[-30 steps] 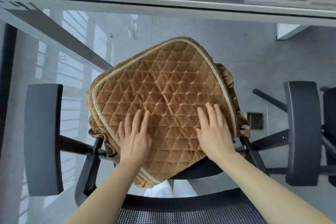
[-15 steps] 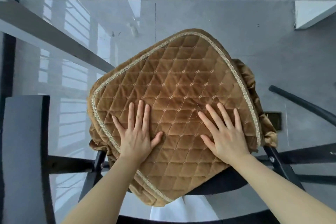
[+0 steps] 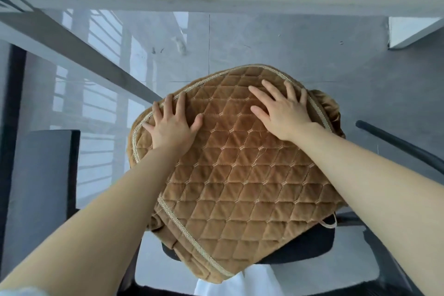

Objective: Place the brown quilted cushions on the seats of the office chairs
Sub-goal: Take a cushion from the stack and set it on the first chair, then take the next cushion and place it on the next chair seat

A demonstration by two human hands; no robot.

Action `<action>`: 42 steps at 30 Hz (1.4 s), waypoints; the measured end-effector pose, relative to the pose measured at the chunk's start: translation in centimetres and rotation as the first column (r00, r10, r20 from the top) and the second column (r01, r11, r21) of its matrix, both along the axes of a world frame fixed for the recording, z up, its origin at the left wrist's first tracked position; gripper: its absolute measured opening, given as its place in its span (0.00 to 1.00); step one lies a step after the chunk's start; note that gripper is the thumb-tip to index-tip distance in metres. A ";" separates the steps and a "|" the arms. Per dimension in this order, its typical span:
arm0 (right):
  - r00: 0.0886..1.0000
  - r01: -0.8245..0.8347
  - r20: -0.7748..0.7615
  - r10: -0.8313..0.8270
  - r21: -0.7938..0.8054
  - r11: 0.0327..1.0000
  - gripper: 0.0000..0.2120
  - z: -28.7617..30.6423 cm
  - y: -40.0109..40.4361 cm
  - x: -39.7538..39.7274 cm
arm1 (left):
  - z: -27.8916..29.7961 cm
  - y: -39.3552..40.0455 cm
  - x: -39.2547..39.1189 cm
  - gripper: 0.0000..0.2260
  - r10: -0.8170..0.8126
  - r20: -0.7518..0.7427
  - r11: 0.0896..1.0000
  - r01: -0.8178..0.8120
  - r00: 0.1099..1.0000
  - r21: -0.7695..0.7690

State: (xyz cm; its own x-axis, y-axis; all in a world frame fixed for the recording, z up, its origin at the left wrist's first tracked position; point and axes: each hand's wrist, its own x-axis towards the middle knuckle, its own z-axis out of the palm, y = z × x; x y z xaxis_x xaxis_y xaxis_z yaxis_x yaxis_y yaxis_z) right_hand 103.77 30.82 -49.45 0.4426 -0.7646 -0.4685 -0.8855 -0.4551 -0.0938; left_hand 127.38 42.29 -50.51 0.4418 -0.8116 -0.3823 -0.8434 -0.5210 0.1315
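You have one brown quilted cushion on one office chair seat, two hands on it, left hand and right hand, and one armrest.

Seat: black padded office chair seat, only its near edge showing, from about 5 to 7 o'clock of the cushion.
On it: brown diamond-quilted cushion with pale braided trim, lying flat, skewed, its 7 o'clock corner past the seat edge.
Floor: glossy grey tiled floor, under the chair, carrying its black base leg at 3 o'clock.
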 end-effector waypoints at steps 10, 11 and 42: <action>0.985 0.171 -0.007 -0.171 0.132 0.976 0.32 5.4 4.2 -0.6 | 4.6 1.7 0.3 0.32 -0.057 -0.118 0.984 0.075 0.991 0.159; 0.976 0.212 0.010 -0.216 0.159 0.964 0.33 6.8 5.4 -0.9 | 5.9 2.4 -0.2 0.32 -0.036 -0.159 0.982 0.065 0.987 0.177; 0.144 0.927 0.508 -0.849 0.232 0.296 0.17 42.3 55.9 -45.9 | 43.6 28.2 -49.7 0.12 -0.637 -0.528 0.748 0.616 0.562 -0.247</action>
State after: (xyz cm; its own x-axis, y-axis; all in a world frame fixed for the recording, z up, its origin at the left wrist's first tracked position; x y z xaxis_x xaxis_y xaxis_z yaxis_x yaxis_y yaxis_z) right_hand 57.87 86.75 -7.17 -0.4822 -0.8072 -0.3406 -0.5168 0.5760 -0.6334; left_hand 77.64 70.47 -6.88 -0.4628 -0.8174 -0.3431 -0.7218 0.1228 0.6811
